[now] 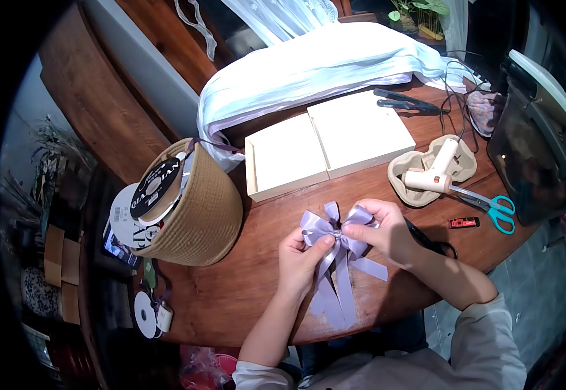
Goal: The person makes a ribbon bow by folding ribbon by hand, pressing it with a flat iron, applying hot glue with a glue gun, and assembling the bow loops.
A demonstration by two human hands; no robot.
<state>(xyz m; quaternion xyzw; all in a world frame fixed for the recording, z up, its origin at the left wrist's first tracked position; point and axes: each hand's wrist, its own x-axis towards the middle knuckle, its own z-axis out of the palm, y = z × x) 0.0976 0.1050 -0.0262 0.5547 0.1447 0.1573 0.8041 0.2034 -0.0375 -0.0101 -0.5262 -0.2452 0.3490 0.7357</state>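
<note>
A lavender ribbon bow (344, 259) with several loops and long hanging tails is held over the near part of the wooden table. My left hand (301, 255) grips its left side, the thumb pressing close to the gathered centre. On the other side, my right hand (382, 229) pinches the right loops, thumb near the shiny middle band. Both hands are closed on the bow. Just right of my right hand lies a dark-handled tool (429, 242), partly hidden by the forearm.
A woven basket (215, 214) of ribbon spools stands left. Behind are two shallow cream boxes (289, 156) and white cloth (309, 71). At right lie a glue gun (440, 170) in a pulp tray (468, 162), teal-handled scissors (501, 214), a red-black cutter (463, 222) and a black straightener-like tool (405, 103).
</note>
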